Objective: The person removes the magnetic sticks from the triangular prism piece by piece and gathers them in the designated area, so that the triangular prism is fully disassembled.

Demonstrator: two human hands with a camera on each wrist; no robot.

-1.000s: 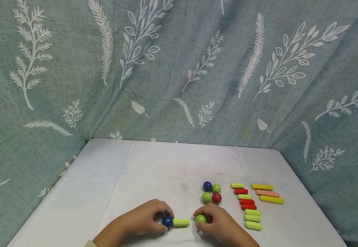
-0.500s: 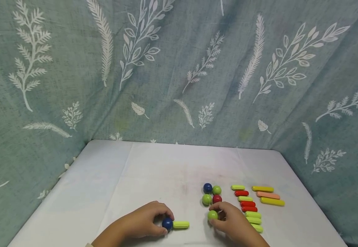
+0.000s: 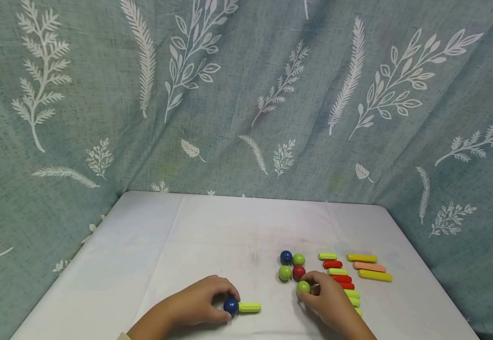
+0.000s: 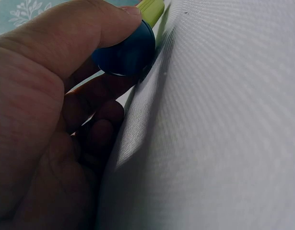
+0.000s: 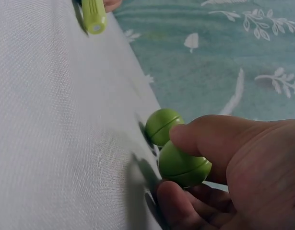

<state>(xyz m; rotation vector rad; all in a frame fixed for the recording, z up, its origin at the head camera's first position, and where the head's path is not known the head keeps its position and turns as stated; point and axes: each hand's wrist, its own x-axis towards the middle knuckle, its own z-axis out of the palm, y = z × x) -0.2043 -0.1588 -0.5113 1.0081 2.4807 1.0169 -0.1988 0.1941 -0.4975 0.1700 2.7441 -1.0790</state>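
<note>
My left hand (image 3: 203,301) pinches a dark blue ball (image 3: 231,306) on the white table. A short lime-green stick (image 3: 249,307) touches the ball's right side and lies flat, pointing right. To the right, my right hand (image 3: 330,300) holds a green ball (image 3: 303,287) between thumb and fingers, just in front of a red ball (image 3: 299,272). The right wrist view shows this held green ball (image 5: 183,165) with another green ball (image 5: 163,127) beyond it. In the left wrist view, the thumb lies over the blue ball (image 4: 128,52).
Behind the right hand sit another blue ball (image 3: 286,257) and two green balls, one being this green ball (image 3: 285,273). A column of short lime and red sticks (image 3: 332,264) is partly covered by that hand. Longer yellow sticks (image 3: 375,275) and an orange stick (image 3: 369,267) lie farther right.
My right hand has carried the green ball rightward and away from me, from near the lime stick's free end to the ball cluster. The left hand, blue ball and stick have stayed put.
</note>
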